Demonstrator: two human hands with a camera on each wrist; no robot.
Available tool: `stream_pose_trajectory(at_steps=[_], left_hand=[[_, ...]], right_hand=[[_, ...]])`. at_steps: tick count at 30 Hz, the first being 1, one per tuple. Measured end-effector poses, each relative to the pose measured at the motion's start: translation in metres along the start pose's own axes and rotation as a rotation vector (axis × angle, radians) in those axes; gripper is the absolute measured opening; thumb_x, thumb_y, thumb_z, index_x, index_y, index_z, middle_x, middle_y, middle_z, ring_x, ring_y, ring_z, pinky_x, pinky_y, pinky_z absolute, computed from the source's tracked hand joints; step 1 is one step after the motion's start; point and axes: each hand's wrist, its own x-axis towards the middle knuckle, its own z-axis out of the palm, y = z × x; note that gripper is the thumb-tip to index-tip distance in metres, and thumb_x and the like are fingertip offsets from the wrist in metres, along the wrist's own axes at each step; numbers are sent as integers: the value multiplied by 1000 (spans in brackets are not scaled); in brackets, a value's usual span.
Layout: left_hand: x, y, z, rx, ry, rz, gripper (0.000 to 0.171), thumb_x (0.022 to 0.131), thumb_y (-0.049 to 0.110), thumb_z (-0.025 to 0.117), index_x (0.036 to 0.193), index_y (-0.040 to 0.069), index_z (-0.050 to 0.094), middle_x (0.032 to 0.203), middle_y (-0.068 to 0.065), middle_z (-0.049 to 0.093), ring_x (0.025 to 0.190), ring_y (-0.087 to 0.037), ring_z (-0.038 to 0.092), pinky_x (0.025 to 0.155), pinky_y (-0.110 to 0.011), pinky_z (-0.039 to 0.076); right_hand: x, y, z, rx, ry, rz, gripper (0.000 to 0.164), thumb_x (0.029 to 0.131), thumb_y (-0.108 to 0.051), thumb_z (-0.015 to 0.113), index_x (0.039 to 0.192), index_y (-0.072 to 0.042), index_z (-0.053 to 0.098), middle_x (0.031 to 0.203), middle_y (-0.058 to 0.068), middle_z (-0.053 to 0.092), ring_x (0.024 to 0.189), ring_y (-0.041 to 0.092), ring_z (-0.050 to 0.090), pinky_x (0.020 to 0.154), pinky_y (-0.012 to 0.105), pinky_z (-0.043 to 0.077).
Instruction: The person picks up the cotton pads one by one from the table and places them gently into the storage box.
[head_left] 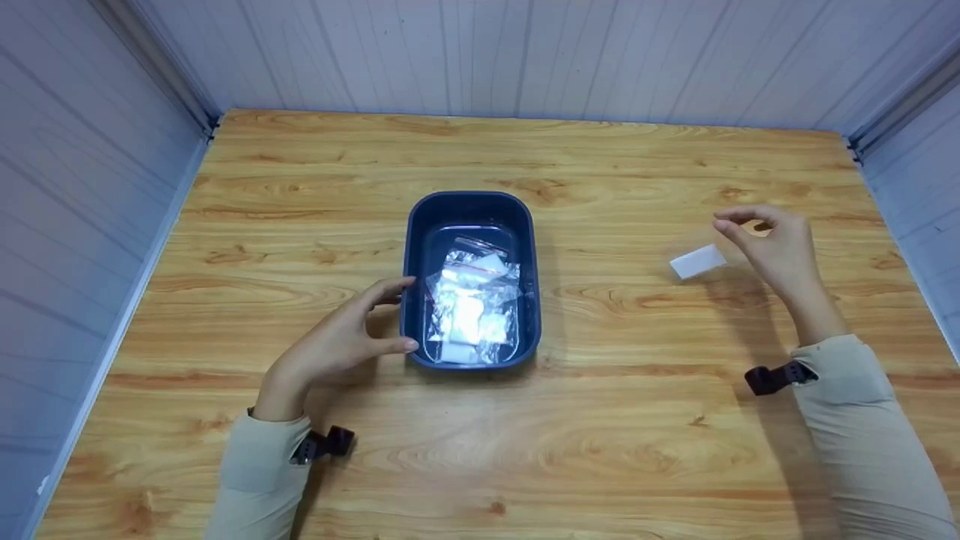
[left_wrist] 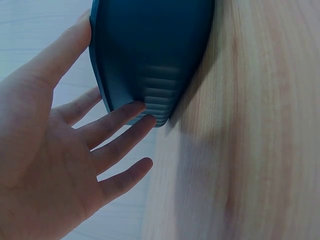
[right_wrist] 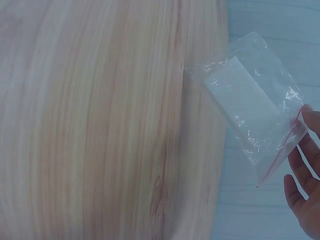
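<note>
A dark blue plastic bin (head_left: 534, 315) stands on the wooden table. Several clear zip-lock bags (head_left: 469, 315) with white pieces inside lie in it. My left hand (head_left: 337, 337) is at the bin's left side, thumb and fingertips touching its rim and outer wall; the left wrist view shows these fingers (left_wrist: 120, 117) spread and mostly straight. Off to the right, my right hand (head_left: 780, 244) pinches one clear zip-lock bag (right_wrist: 245, 95) by its red-striped edge, above the table. Inside that bag is a flat white rectangular piece (head_left: 698, 261).
The wooden table (head_left: 315, 195) reaches back to a white panelled wall (head_left: 480, 60). More panels stand along the left (head_left: 75, 187) and right sides. A dark wrist camera (head_left: 766, 380) sticks out from the right sleeve, another camera (head_left: 340, 441) from the left.
</note>
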Motion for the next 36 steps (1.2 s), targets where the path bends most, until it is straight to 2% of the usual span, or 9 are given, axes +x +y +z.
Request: stream_pose_trajectory(at_steps=[12, 24, 29, 36], left_hand=[[0, 1, 0, 13, 7, -6, 88, 82, 43, 80, 154, 26, 33, 153, -3, 40, 141, -27, 35, 116, -59, 19], [1, -1, 1, 21, 15, -16, 84, 84, 32, 80, 154, 26, 33, 153, -2, 40, 141, -27, 35, 117, -60, 16], [1, -1, 1, 27, 16, -21, 84, 84, 32, 80, 154, 27, 33, 152, -2, 40, 141, -28, 34, 117, -60, 16], [0, 0, 1, 31, 16, -14, 85, 84, 36, 80, 154, 26, 33, 152, -2, 40, 141, -28, 35, 117, -59, 18]], right_hand=[[-4, -18, 5, 51, 19, -58, 23, 90, -20, 76, 103, -2, 77, 90, -18, 70, 89, -3, 58, 80, 21, 37], [-11, -40, 12, 75, 36, -112, 18, 88, -15, 77, 101, -3, 77, 92, -11, 71, 90, -1, 58, 80, 22, 39], [-14, -48, 16, 79, 48, -136, 16, 88, -14, 77, 100, -3, 78, 92, -9, 72, 90, -1, 58, 80, 22, 39], [-17, -58, 24, 116, 62, -166, 13, 88, -10, 77, 99, -4, 78, 92, 1, 74, 88, 2, 60, 79, 24, 41]])
